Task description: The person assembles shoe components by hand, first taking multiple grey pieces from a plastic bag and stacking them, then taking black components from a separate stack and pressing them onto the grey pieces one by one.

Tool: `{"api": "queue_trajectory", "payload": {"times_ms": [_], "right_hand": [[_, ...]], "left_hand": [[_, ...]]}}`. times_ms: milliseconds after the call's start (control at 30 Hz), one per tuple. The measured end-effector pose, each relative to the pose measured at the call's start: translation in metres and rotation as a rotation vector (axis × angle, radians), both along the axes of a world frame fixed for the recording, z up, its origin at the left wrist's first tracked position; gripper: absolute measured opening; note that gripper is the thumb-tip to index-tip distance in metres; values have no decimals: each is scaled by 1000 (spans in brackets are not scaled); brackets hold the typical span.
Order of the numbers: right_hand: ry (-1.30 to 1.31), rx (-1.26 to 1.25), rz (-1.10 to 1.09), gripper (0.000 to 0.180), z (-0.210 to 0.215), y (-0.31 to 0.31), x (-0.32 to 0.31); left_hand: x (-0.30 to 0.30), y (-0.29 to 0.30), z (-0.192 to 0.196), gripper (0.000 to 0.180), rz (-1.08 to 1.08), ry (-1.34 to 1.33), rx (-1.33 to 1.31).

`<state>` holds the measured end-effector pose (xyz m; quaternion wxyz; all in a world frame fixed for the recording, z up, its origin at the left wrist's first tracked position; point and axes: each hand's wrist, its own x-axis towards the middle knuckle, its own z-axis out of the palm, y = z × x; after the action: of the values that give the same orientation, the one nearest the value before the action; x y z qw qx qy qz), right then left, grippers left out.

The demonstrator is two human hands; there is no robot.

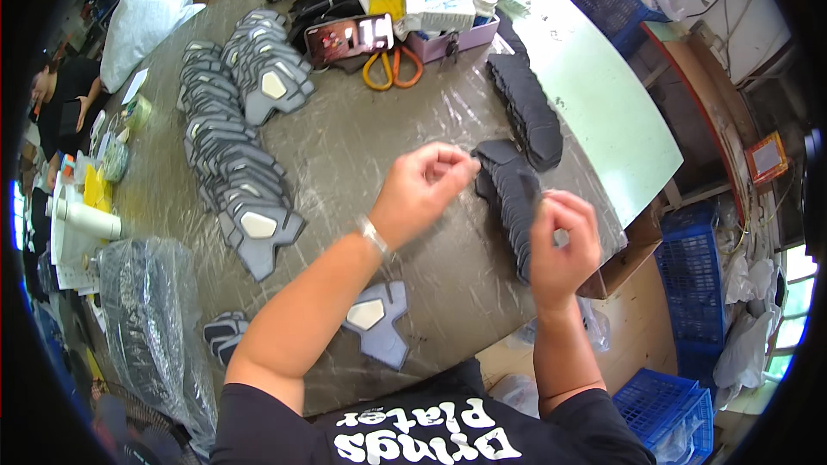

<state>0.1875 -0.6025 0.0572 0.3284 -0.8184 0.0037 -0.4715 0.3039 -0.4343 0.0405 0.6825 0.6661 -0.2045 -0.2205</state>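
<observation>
My left hand [425, 194] is raised over the middle of the table, fingertips pinched together beside a stack of black flat shaped pieces [510, 215]. Across that stack, my right hand [564, 237] is also closed in a pinch, slightly blurred. What either pinch holds, if anything, is too small or smeared to make out. Below my left forearm lies a single grey cut piece [385, 344] with a cream patch, partly covered by the arm. A second row of black pieces [527, 112] lies just beyond the first.
Overlapping rows of grey pieces [233, 155] cover the table's left side. At the back are a phone [349, 39], orange-handled scissors [392, 69] and a purple box [457, 41]. A plastic-wrapped bundle [155, 319] stands left; blue crates [663, 413] sit right. Another person [73, 99] is far left.
</observation>
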Motion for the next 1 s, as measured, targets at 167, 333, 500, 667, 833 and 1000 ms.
{"api": "queue_trajectory", "payload": {"times_ms": [167,333,500,667,833,1000], "right_hand": [[87,-277,434,19,-19,60,-28],[506,16,786,27,-23,74,-39],[686,461,714,36,-11,86,-45],[1065,239,765,21,-11,80,-39],[1186,359,671,20,-13,86,-43],[1289,526,592,22,-32,93,-43]], "left_hand": [[-103,55,1,19,240,420,-193],[-145,90,-20,13,440,432,-187],[-150,121,-25,9,525,278,-90],[-168,146,-15,22,264,111,207],[-184,152,-10,38,415,-95,347],[-208,161,-37,43,241,-752,728]]}}
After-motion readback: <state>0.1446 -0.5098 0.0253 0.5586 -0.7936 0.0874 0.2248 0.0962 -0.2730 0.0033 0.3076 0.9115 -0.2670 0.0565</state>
